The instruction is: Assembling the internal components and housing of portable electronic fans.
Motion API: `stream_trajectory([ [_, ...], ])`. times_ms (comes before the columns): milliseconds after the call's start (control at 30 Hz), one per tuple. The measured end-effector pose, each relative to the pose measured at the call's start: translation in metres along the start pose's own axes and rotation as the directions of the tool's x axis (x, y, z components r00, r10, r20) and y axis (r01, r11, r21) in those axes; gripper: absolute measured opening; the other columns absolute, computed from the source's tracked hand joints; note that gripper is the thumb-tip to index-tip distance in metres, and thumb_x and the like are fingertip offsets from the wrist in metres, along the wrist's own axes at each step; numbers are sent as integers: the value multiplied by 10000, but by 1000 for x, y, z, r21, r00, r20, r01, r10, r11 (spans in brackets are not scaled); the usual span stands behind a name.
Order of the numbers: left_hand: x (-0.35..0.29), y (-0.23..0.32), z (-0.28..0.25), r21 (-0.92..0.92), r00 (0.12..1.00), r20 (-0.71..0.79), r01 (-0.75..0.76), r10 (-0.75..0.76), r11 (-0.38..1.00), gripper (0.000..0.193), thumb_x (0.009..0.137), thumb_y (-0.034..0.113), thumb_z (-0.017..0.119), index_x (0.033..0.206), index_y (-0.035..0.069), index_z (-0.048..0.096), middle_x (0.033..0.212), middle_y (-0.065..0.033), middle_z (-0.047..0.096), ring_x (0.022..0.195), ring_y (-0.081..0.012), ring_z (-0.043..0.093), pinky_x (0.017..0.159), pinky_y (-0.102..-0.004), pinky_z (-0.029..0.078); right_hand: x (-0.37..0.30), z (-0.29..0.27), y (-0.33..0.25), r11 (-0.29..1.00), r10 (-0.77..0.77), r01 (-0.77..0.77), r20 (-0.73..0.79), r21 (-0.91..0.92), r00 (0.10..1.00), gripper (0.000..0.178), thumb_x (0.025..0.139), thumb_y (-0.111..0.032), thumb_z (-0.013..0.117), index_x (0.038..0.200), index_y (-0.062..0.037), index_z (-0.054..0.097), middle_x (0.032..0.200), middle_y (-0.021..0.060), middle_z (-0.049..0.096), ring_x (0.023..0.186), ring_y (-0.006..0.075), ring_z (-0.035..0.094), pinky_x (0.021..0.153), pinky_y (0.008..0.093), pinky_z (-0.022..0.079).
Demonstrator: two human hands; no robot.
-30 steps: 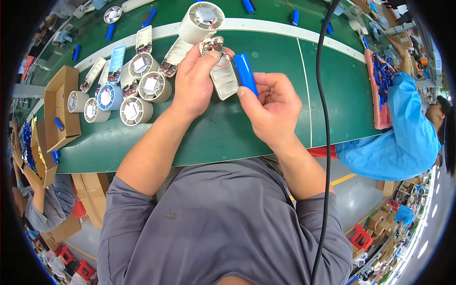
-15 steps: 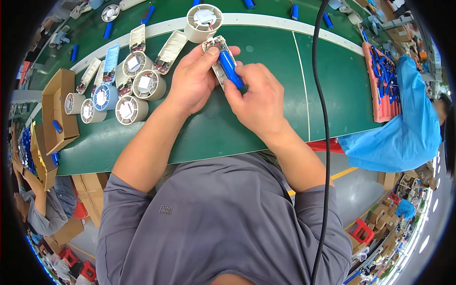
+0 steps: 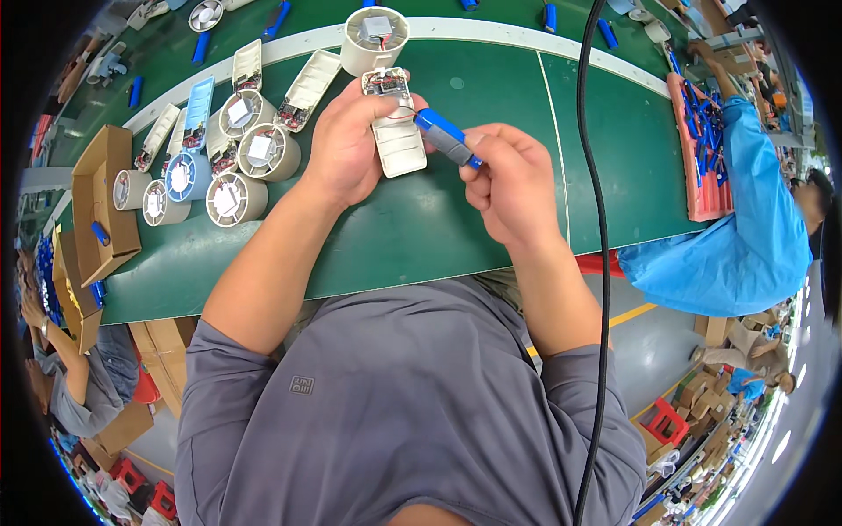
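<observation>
My left hand (image 3: 353, 145) is closed around a white handle shell (image 3: 400, 151) of a small handheld fan, its thumb near the circuit board (image 3: 384, 83) at the top. The round white fan head (image 3: 375, 54) joined to it lies at the far side. Between thumb and fingers, my right hand (image 3: 511, 180) pinches the lower end of a blue battery pack (image 3: 437, 130). A grey patch shows on the pack's side. The battery is tilted and out of the shell, and thin wires run from its upper end toward the board.
Several opened white fans (image 3: 269, 152) and a blue one (image 3: 190, 175) stand at left beside a cardboard box (image 3: 123, 230). A black cable (image 3: 598, 219) hangs across the right. A pink tray (image 3: 702, 186) of blue batteries lies near a person's blue sleeve (image 3: 761, 202).
The battery has come out of the handle shell and moved right in my right hand, its grey patch now showing. At far right, the blue-sleeved arm now reaches over the tray.
</observation>
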State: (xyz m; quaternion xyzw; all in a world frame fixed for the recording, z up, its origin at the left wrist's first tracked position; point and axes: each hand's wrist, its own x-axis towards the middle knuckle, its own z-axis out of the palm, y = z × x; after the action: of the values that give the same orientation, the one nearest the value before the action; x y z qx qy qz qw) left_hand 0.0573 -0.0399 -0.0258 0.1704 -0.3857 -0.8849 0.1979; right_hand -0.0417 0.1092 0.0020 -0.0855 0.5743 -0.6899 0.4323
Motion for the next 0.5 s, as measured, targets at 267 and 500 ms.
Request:
stream_trajectory([
  [267,-3,-1,7,255,1000,5,-8,7,967,373,882,196,576,1189,23,454,947,-98,598,784,-171,617,654,-324,565,0,-9,-6,984,91,-90,-1,155,996,141,837,-141,580,760,-31,536,589,47,517,413,62,349,355,230,257],
  [500,3,-18,4,152,996,-42,-68,75,986,246,898,123,523,1119,25,480,935,-111,605,802,-182,617,696,-323,542,-5,18,30,747,-622,592,-5,-303,783,171,778,-82,676,886,25,600,675,35,563,495,48,461,415,220,366],
])
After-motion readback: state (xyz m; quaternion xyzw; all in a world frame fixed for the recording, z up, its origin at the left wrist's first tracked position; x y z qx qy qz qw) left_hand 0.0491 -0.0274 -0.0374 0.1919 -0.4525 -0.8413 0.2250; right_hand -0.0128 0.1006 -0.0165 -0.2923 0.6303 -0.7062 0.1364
